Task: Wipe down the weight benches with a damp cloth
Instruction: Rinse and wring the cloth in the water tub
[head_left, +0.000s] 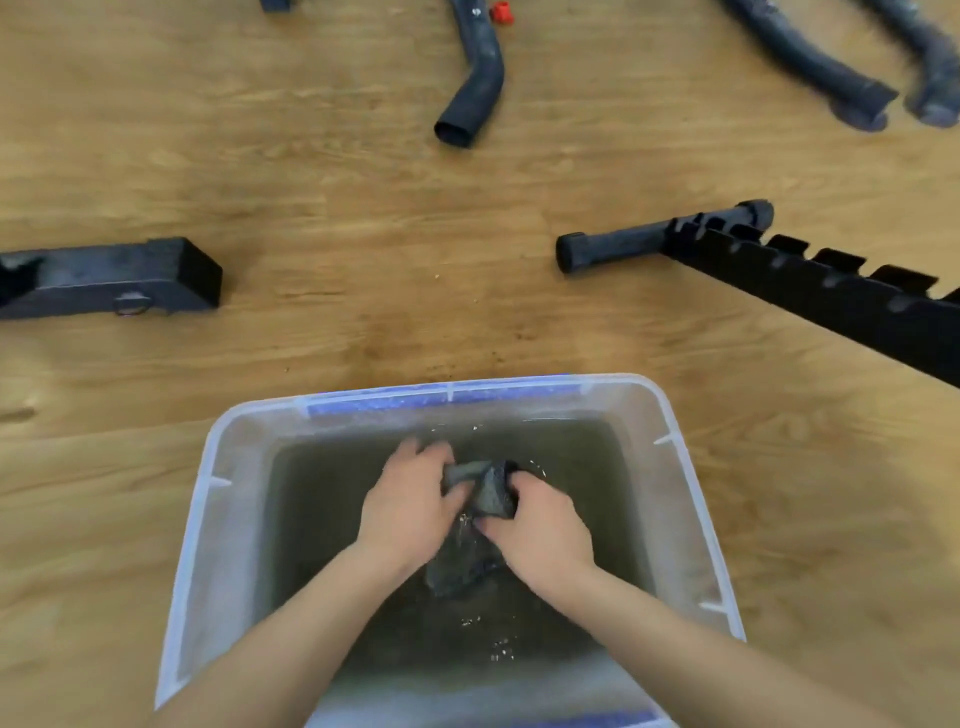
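Hands: left hand (410, 506), right hand (543, 538) grip dark cloth (491, 493).
Tub (208, 478): clear plastic, six o'clock.
Floor (337, 208): wood; notched bench rail (831, 293) at three.

Dark grey cloth (485, 491), wet and bunched, inside a clear tub (208, 519) of murky water (571, 467), notched black bench bar (810, 283) on the floor (363, 234) beyond

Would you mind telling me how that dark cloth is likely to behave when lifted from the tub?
Probably floppy: the cloth bunches and sags between the left hand and right hand. Likely heavy and dripping, since its lower part sits in the murky water.
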